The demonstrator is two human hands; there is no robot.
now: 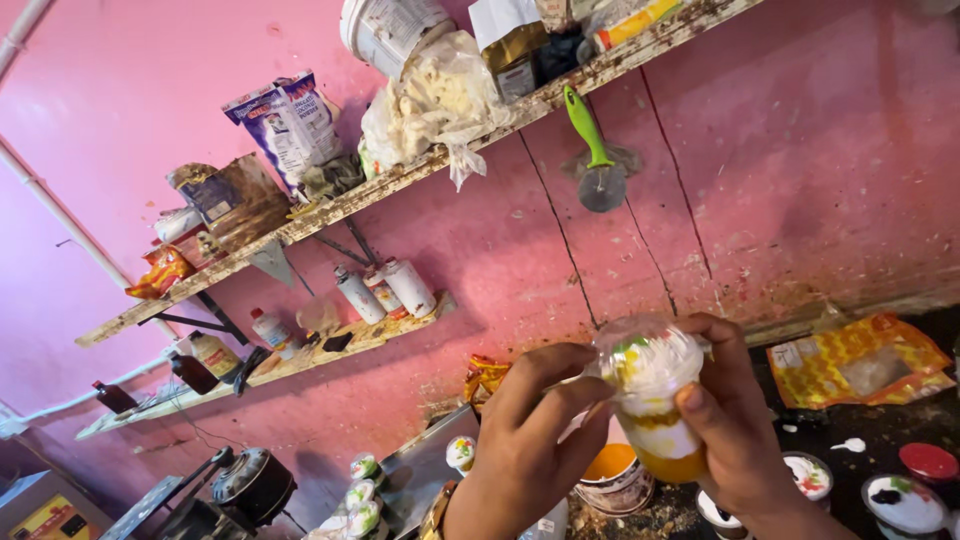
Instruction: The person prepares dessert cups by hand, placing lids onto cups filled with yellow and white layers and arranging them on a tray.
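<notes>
Both hands hold one clear plastic dessert cup (655, 405) up in front of the pink wall (800, 150); it shows layers of orange and white with cream on top, under a clear domed lid (645, 340). The right hand (735, 420) wraps the cup's side, its grip closed around it with the thumb across the front. The left hand (530, 430) presses its fingertips on the lid's edge, its grip closed there.

Below, on the dark counter (880, 425), about four small filled cups show: three white-topped ones (810, 475) and one with a red lid (928, 462). One tub of orange sauce (612, 478) sits under the hands. Further left, about four more capped cups (362, 495) stand in a cluster. Three spray cans (385, 290) lie on the lower shelf (300, 360). One green-handled pizza cutter (595, 150) hangs under the upper shelf (400, 180). One orange packet (860, 360) lies against the wall.
</notes>
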